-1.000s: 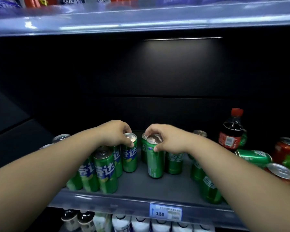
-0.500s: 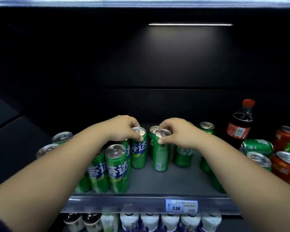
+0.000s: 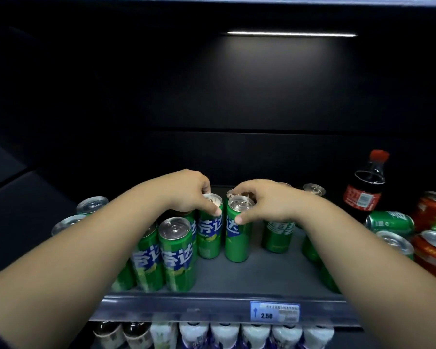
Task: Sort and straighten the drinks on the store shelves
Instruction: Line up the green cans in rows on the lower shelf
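On a store shelf (image 3: 262, 280), the left hand (image 3: 186, 192) and right hand (image 3: 264, 202) each pinch the rim of an upright green can (image 3: 209, 233), the right-hand can (image 3: 237, 235) standing just beside it.

Single view, head-worn, wide-angle. It faces forward and downward into a dark shelf bay at close range. Both bare forearms (image 3: 98, 248) enter from the lower corners; the left hand (image 3: 186, 192) and right hand (image 3: 264, 202) lie near frame centre, each gripping the top of a slim green metal can, the left can (image 3: 209, 235) and the right can (image 3: 237, 240). The flat grey metal shelf (image 3: 262, 278) fills the lower middle; its front rail (image 3: 186, 306), bearing a blue-and-white paper price label (image 3: 275, 311), crosses below. A thin white light strip (image 3: 291, 34) sits high.
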The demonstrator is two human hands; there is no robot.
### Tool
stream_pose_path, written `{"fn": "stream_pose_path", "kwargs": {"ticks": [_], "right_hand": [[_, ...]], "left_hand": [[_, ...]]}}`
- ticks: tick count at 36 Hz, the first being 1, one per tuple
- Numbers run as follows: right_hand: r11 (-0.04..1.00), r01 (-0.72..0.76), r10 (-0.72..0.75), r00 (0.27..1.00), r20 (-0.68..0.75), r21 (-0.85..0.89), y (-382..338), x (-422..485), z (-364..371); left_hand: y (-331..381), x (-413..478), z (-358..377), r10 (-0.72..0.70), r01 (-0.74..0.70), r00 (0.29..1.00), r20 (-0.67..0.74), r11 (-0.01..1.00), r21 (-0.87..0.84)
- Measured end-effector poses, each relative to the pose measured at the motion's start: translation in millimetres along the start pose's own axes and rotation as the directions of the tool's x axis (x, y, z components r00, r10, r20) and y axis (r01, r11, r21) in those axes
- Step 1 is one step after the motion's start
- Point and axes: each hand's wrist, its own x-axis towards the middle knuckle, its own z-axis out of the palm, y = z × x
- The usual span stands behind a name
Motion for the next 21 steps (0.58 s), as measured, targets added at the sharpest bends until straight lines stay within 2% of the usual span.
{"fn": "stream_pose_path", "kwargs": {"ticks": [2, 7, 11, 13, 21], "right_hand": [[1.0, -0.013, 0.013, 0.999, -0.04, -0.003, 0.2, 1.1, 2.1], [0.999, 0.023, -0.024, 0.998, 0.054, 0.031, 3.0, 3.1, 1.7], [1.0, 0.01, -0.009, 0.999, -0.033, 0.009, 2.4, 0.9, 0.4], [0.998, 0.013, -0.011, 0.999, -0.031, 0.064, 4.6, 0.7, 2.8], [0.997, 0.011, -0.007, 0.999, -0.049, 0.079, 7.1, -0.4, 16.0]], "left_hand": [[3.3, -1.4, -1.1, -0.013, 0.013, 1.0, 0.013, 1.0, 0.027], [6.7, -3.9, -3.8, -0.026, 0.025, 0.999, 0.031, 0.999, 0.034], [-1.8, -7.9, -4.5, 0.057, -0.049, 0.996, 0.067, 0.991, -0.122], [-5.2, -9.4, -2.3, 0.077, -0.06, 0.994, 0.079, 0.977, -0.203], [-1.4, -11.8, 6.5, 0.082, -0.066, 0.996, 0.045, 0.957, -0.281]]}}
